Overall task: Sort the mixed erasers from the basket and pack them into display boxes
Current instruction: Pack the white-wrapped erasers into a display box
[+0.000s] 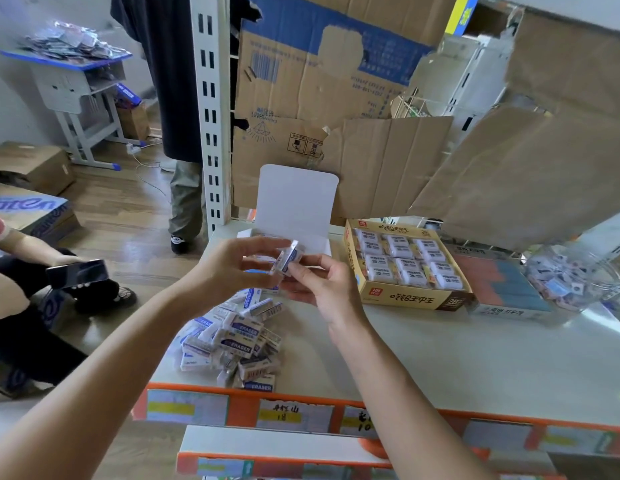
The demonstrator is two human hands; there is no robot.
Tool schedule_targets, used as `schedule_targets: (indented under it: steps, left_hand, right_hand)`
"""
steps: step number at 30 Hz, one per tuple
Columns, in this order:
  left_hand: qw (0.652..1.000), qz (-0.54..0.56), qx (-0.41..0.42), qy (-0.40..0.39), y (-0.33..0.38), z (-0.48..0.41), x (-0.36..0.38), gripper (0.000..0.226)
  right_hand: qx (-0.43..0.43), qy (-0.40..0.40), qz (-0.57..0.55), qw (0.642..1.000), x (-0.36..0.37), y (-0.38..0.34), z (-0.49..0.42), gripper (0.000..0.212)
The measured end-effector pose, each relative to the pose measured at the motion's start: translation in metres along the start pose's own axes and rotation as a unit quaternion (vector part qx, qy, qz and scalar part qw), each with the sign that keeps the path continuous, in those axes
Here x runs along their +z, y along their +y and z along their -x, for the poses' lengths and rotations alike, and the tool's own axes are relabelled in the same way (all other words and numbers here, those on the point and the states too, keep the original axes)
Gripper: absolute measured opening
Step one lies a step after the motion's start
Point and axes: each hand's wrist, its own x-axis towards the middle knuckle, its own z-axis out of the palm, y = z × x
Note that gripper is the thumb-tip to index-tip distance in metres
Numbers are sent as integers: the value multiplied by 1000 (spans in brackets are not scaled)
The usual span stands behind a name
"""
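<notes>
Both my hands meet above the shelf and hold a small stack of white erasers with blue sleeves. My left hand grips the stack from the left, and my right hand pinches its lower right end. Right behind the hands stands an open white display box with its lid flap raised. A loose pile of the same erasers lies on the shelf under my left forearm. To the right sits a yellow display box filled with rows of wrapped white erasers.
A box of red and blue erasers and a clear tub of mixed small erasers stand at the right. Cardboard sheets line the back. A white shelf post rises at the left. People stand and sit on the floor to the left.
</notes>
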Motion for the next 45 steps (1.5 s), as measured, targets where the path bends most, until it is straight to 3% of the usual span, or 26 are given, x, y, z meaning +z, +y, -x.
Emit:
schedule_targets:
  steps: [7, 13, 16, 20, 27, 30, 34, 38, 42, 45]
  left_hand:
    - [997, -37, 52, 54, 1, 0, 14, 49]
    - [996, -5, 0, 94, -4, -1, 10, 47]
    - [994, 33, -23, 105, -4, 0, 5, 41]
    - [999, -4, -27, 29, 0, -1, -2, 32]
    - [999, -21, 1, -47, 4, -1, -9, 34]
    - [998, 1, 18, -54, 5, 1, -8, 31]
    - [998, 42, 27, -37, 7, 3, -5, 27]
    - [1000, 21, 20, -6, 4, -1, -1, 47]
    - [998, -2, 40, 51, 2, -9, -2, 26]
    - [996, -32, 48, 67, 2, -15, -4, 24]
  right_hand:
    - [-46, 39, 8, 998, 5, -2, 0, 12]
    - [-49, 43, -32, 997, -5, -9, -3, 15]
    - [-95, 0, 45, 994, -12, -11, -6, 21]
    - [-147, -65, 175, 971, -15, -13, -11, 23]
    - [-63, -104, 169, 978, -20, -22, -11, 11]
    - [-9, -129, 113, 985, -20, -23, -11, 11]
    - [34, -146, 55, 987, -20, -24, -13, 11]
    - [32, -93, 37, 994, -17, -22, -16, 10]
    - [39, -81, 39, 995, -14, -21, -19, 10]
    - [42, -84, 32, 995, -14, -23, -23, 9]
